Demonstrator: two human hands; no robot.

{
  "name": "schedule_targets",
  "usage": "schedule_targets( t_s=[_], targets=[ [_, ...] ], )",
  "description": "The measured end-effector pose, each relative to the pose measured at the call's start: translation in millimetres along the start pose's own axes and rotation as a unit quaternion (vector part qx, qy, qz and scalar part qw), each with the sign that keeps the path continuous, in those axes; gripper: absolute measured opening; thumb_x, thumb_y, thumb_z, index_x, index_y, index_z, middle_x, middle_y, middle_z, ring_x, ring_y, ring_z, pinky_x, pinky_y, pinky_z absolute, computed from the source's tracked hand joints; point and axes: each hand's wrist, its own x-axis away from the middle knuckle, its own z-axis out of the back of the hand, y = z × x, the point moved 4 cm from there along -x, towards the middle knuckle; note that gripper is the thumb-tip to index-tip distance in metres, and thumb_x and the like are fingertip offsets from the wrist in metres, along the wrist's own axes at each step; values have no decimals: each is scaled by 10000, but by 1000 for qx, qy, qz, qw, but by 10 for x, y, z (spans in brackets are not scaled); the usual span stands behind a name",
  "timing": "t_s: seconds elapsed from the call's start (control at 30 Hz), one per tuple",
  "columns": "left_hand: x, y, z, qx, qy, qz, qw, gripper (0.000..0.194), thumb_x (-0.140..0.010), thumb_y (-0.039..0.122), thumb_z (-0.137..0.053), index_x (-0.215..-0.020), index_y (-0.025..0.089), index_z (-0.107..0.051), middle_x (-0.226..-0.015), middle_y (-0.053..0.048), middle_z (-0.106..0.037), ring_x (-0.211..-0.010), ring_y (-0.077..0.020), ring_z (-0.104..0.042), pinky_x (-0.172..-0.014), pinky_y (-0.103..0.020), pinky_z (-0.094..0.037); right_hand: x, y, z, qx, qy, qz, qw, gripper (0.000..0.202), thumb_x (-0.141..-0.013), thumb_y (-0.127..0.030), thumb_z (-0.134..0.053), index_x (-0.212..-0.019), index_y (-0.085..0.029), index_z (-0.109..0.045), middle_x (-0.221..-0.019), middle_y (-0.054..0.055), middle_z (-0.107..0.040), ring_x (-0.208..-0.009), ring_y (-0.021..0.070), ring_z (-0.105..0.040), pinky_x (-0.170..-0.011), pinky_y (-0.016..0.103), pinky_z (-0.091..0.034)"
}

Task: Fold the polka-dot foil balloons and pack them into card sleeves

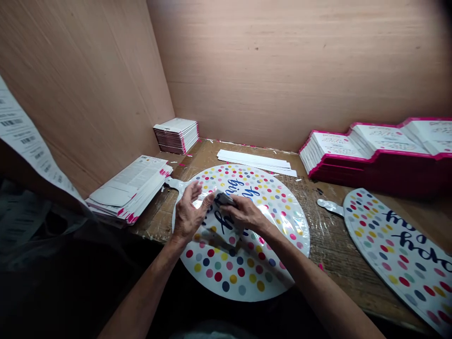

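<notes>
A round, flat foil balloon (pixel 243 278) with coloured dots and dark blue lettering lies in front of me, its near edge overhanging the table. Above its middle, my right hand (pixel 243 212) pinches a crumpled, thin grey piece (pixel 223 199), whose kind I cannot make out. Greyish folds extend below that hand and cover part of the lettering. My left hand (pixel 190 212) is held over the balloon's left side, fingers apart and thumb close to the grey piece. The balloon's silvery neck (pixel 173 182) points left.
Another dotted balloon (pixel 395 254) lies at right. Stacked printed cards (pixel 130 188) and a smaller card stack (pixel 176 134) stand left. White paper strips (pixel 257 161) lie behind the balloon. Pink-edged card stacks (pixel 339 146) stand back right. Wooden panels (pixel 282 61) enclose the table; a label strip (pixel 31 141) hangs left.
</notes>
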Motion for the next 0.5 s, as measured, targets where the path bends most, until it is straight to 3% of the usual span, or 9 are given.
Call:
schedule_targets(
  t_s=[0.03,0.1,0.2,0.27,0.37,0.43,0.5],
  targets=[
    [8,-18,21,-8,-11,35,999,722,-708,578,-731,-1254,133,-572,-1172,-160,-677,-1052,-261,-663,-879,-352,-541,34,2,37,3,36,-4,999,179,-866,-384,-541,-815,-212,-535,-761,-22,-575,-709,145,-529,-650,241,-408],
    [51,-59,-18,7,-92,106,990,682,-709,642,-695,-1143,118,-645,-1019,-137,-724,-907,-257,-695,-748,-328,-562,90,3,57,27,69,-1,997,157,-850,-372,-547,-831,-216,-543,-771,-15,-586,-710,151,-534,-669,252,-418],
    [124,-38,-146,62,-178,108,976,515,-737,597,-691,-946,127,-714,-807,-58,-727,-691,-181,-666,-606,-257,-528,103,1,35,57,101,19,993,255,-820,-429,-591,-965,-220,-574,-953,33,-622,-855,190,-567,-770,290,-444],
    [131,-13,-196,70,-172,75,980,431,-740,527,-717,-928,139,-725,-810,-36,-727,-684,-155,-654,-610,-230,-517,62,31,0,33,100,3,994,331,-822,-487,-587,-1007,-214,-577,-1009,48,-618,-913,202,-570,-789,296,-448],
    [58,-37,-141,30,-168,53,984,404,-775,512,-678,-930,141,-728,-857,-56,-744,-741,-178,-679,-666,-253,-539,-29,106,-106,-26,11,-54,998,314,-852,-510,-528,-826,-199,-563,-762,-5,-578,-722,159,-546,-644,248,-422],
    [-73,-80,99,-51,-120,43,991,417,-806,525,-631,-944,141,-717,-884,-82,-751,-778,-210,-698,-707,-291,-552,-67,156,-126,-18,-8,-77,997,300,-845,-479,-535,-740,-199,-529,-662,-28,-526,-636,134,-496,-577,229,-375],
    [-240,-97,510,-217,-15,16,976,413,-851,486,-578,-1037,135,-692,-977,-121,-746,-875,-252,-702,-790,-341,-546,-82,221,-106,7,4,-93,996,291,-833,-462,-549,-711,-200,-513,-649,-31,-524,-621,129,-480,-559,229,-353]
  ],
)
